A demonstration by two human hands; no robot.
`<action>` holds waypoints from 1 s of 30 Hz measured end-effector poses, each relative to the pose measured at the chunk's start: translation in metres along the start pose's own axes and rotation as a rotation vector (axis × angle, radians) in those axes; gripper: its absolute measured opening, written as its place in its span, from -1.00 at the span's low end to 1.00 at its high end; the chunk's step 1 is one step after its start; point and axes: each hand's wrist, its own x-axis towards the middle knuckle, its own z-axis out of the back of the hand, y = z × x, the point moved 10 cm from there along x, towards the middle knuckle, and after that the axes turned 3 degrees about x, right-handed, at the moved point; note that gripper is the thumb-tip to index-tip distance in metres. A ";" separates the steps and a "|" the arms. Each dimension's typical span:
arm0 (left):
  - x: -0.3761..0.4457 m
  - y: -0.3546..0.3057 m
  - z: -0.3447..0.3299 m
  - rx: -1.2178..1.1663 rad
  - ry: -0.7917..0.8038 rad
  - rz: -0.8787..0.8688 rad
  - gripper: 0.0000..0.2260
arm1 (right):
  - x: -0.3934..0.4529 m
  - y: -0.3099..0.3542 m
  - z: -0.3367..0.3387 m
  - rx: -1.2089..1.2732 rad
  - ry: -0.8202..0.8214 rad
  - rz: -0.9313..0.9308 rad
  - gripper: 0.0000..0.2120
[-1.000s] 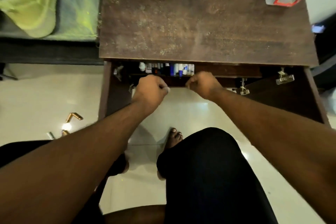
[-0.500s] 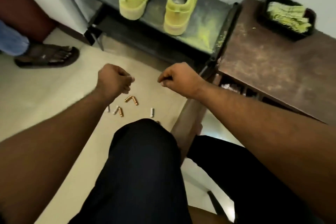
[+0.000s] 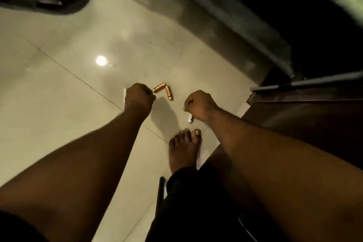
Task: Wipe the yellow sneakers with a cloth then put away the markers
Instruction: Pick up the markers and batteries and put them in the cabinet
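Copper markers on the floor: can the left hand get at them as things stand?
Probably yes. The left hand, fingers curled, is right beside the near tip of the two copper markers, which lie bare on the floor tile with nothing between. Whether it already holds something is unclear.

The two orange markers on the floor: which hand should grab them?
Probably the left hand. Its knuckles sit right beside the tip of the two orange markers. The right hand is farther off, nearer a small white piece on the floor tiles.
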 end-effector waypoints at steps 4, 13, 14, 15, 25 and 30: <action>0.033 -0.015 -0.012 0.149 -0.056 -0.150 -0.75 | 0.036 0.004 -0.009 0.135 -0.200 -0.040 -0.79; 0.042 -0.009 -0.028 0.382 0.002 -0.180 -0.80 | 0.051 0.036 -0.031 -0.132 -0.399 0.025 -0.76; 0.039 -0.010 -0.028 0.372 -0.001 -0.175 -0.79 | 0.051 0.032 -0.030 -0.081 -0.385 -0.002 -0.78; 0.033 -0.013 -0.027 0.337 -0.004 -0.157 -0.78 | 0.048 0.024 -0.025 -0.008 -0.364 -0.043 -0.78; -0.111 -0.178 0.014 -0.304 0.091 -0.288 -0.89 | -0.096 -0.006 0.156 0.530 -0.518 -0.160 -0.86; -0.253 -0.292 0.057 -0.149 0.169 -0.645 -0.88 | -0.267 -0.020 0.237 0.737 -0.665 -0.008 -0.77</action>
